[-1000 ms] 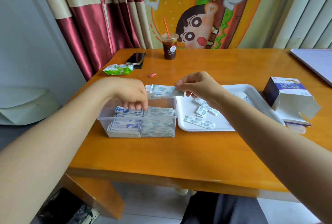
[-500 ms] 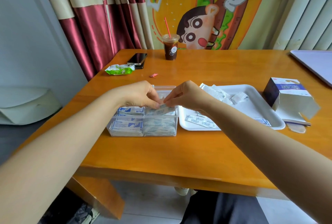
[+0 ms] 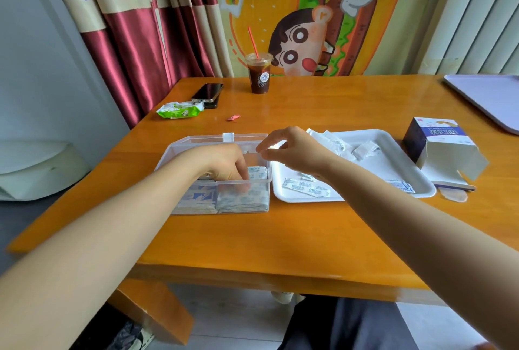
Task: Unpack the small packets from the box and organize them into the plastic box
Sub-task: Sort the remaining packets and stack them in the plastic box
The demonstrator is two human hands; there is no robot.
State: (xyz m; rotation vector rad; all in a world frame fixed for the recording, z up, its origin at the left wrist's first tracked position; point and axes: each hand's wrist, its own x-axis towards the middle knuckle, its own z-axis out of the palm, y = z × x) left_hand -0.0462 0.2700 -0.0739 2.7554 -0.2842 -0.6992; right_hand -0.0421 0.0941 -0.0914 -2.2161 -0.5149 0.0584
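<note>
A clear plastic box (image 3: 179, 147) sits on the table, holding two stacks of small white-and-blue packets (image 3: 241, 199). My left hand (image 3: 224, 164) reaches down into the box, its fingertips pressing on the right stack. My right hand (image 3: 295, 150) hovers above the box's right edge with fingers loosely curled and nothing in it. A white tray (image 3: 393, 161) to the right holds loose packets (image 3: 306, 188) and torn wrappers (image 3: 334, 143). The opened purple-and-white cardboard box (image 3: 438, 147) lies on its side beyond the tray.
At the back of the wooden table (image 3: 280, 237) stand an iced drink cup (image 3: 259, 73), a phone (image 3: 207, 92), a green wipes pack (image 3: 179, 109) and a small red wrapper (image 3: 233, 117). A grey laptop (image 3: 488, 97) lies at the far right.
Both hands lowered a packet strip into the box. My right hand has let go and lifted away to the right; my left hand has pushed down onto the right stack.
</note>
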